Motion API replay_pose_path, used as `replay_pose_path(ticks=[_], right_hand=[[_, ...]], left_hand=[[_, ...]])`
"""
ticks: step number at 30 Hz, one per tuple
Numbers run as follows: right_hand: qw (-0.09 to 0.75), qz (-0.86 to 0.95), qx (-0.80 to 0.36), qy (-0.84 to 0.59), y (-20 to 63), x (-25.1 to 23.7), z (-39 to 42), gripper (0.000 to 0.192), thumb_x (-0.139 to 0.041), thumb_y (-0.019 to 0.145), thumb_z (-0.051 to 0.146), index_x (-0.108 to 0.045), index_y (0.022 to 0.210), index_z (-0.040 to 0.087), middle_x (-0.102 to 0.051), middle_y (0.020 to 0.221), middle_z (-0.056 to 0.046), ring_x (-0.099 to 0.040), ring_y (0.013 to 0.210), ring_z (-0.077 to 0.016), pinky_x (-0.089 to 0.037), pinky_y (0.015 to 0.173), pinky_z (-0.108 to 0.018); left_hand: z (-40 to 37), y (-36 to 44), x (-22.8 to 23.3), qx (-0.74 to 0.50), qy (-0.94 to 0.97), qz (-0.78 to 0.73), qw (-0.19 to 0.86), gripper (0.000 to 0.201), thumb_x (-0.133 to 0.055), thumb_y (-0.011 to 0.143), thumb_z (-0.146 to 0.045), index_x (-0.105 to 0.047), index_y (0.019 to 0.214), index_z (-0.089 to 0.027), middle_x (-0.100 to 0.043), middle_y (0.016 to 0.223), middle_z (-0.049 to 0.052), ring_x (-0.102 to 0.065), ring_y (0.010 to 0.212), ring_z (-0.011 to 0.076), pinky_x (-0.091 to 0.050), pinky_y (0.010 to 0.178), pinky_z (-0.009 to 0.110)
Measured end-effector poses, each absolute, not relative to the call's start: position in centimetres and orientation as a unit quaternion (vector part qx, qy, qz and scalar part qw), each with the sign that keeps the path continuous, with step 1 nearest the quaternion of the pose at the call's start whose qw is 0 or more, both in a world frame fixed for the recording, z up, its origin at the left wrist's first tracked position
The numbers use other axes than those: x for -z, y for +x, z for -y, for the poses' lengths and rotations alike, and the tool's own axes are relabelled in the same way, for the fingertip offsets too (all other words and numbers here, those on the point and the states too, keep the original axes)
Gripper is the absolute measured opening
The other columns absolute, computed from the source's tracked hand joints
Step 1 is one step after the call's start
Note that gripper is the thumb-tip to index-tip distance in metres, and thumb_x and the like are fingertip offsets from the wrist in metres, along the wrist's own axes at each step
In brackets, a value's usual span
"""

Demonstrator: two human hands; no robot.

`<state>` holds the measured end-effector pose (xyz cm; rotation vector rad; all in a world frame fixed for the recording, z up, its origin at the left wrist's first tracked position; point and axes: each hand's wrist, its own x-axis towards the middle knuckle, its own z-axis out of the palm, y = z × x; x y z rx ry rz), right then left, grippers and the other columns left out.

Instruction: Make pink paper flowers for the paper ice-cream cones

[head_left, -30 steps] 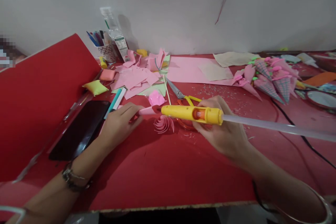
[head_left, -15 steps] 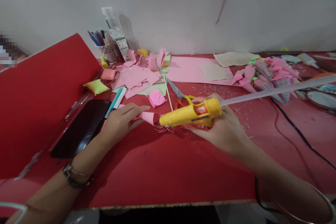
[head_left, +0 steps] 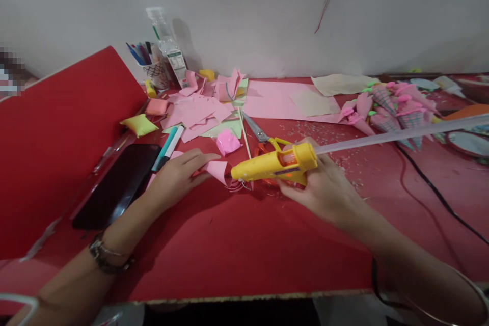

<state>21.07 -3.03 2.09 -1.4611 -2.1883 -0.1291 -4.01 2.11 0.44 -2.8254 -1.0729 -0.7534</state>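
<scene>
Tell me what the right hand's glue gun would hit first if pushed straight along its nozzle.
Probably the pink paper piece pinned by the left hand: the glue gun in the right hand points left at it, nozzle almost touching. Depth is uncertain.

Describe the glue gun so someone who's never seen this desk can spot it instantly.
Start at the red table and find the two hands near its middle. The right hand grips the glue gun, its nozzle pointing at a pink paper piece under the left hand. It is the only yellow tool with a long clear glue stick trailing rightward.
</scene>
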Motion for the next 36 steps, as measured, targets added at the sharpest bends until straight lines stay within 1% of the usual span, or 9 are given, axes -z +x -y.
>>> replay_pose_path(ticks=[5,11,16,20,23,30,34,36], right_hand=[[0.238,0.808,0.039,-0.538,21.12,-2.17,3.13,0.031,-0.047,0.072,0.027,-0.052,0.099,0.012,-0.058,0.09,-0.011,-0.056,0.082,-0.0239,-0.048,0.067,-0.037],[0.217,0.804,0.03,-0.553,21.16,-2.32,3.28,0.034,-0.046,0.07,0.023,-0.051,0.103,0.012,-0.057,0.084,-0.009,-0.055,0.073,-0.0218,-0.046,0.06,-0.033],[0.198,0.806,0.044,-0.556,21.27,-2.42,3.38,0.033,-0.045,0.071,0.023,-0.051,0.102,0.013,-0.056,0.08,-0.008,-0.055,0.07,-0.0212,-0.045,0.058,-0.032],[0.194,0.805,0.047,-0.559,21.37,-2.47,3.44,0.033,-0.045,0.072,0.022,-0.049,0.103,0.012,-0.054,0.085,-0.01,-0.055,0.068,-0.0199,-0.045,0.057,-0.032],[0.204,0.806,0.047,-0.554,21.34,-2.55,3.49,0.031,-0.044,0.073,0.022,-0.048,0.102,0.012,-0.053,0.088,-0.01,-0.054,0.067,-0.0186,-0.045,0.056,-0.031],[0.238,0.802,0.006,-0.548,21.16,-2.83,3.46,0.015,-0.042,0.075,0.019,-0.047,0.09,0.016,-0.052,0.092,-0.008,-0.052,0.06,-0.0139,-0.043,0.05,-0.028],[0.27,0.805,-0.014,-0.528,21.16,-2.85,3.35,0.01,-0.044,0.076,0.02,-0.045,0.085,0.016,-0.051,0.088,-0.007,-0.053,0.067,-0.0155,-0.046,0.057,-0.03],[0.286,0.808,-0.012,-0.516,21.16,-2.87,3.3,0.009,-0.046,0.077,0.021,-0.045,0.085,0.017,-0.049,0.087,-0.006,-0.053,0.071,-0.0164,-0.047,0.061,-0.031]], left_hand=[[-2.16,-3.97,-0.67,0.237,-0.906,0.349,-0.036,0.028,-0.035,0.084,-0.026,-0.058,0.093,-0.013,-0.058,0.069,0.003,-0.052,0.06,0.0118,-0.042,0.056,0.02],[-2.22,-3.92,-0.39,0.214,-0.904,0.355,-0.1,0.029,-0.038,0.083,-0.032,-0.058,0.095,-0.015,-0.062,0.079,0.005,-0.055,0.069,0.0142,-0.043,0.061,0.023],[-2.32,-3.88,-0.23,0.195,-0.9,0.364,-0.138,0.031,-0.039,0.082,-0.035,-0.059,0.09,-0.014,-0.064,0.078,0.006,-0.056,0.068,0.0147,-0.043,0.06,0.023],[-2.24,-3.77,-0.34,0.179,-0.893,0.375,-0.175,0.029,-0.038,0.081,-0.035,-0.058,0.087,-0.016,-0.064,0.078,0.005,-0.056,0.07,0.014,-0.042,0.061,0.022],[-2.16,-3.69,-0.41,0.166,-0.888,0.384,-0.191,0.029,-0.038,0.08,-0.036,-0.058,0.083,-0.015,-0.063,0.077,0.004,-0.056,0.068,0.0133,-0.041,0.061,0.022],[-2.04,-3.7,-0.57,0.149,-0.884,0.372,-0.241,0.028,-0.04,0.079,-0.037,-0.057,0.081,-0.015,-0.063,0.075,0.004,-0.054,0.066,0.0131,-0.041,0.06,0.021],[-1.98,-3.72,-0.61,0.156,-0.878,0.367,-0.265,0.028,-0.04,0.079,-0.037,-0.058,0.084,-0.016,-0.063,0.073,0.003,-0.053,0.063,0.0125,-0.041,0.057,0.021],[-1.96,-3.7,-0.66,0.157,-0.879,0.363,-0.268,0.027,-0.04,0.079,-0.036,-0.058,0.081,-0.015,-0.063,0.071,0.003,-0.053,0.062,0.0124,-0.041,0.057,0.021]])
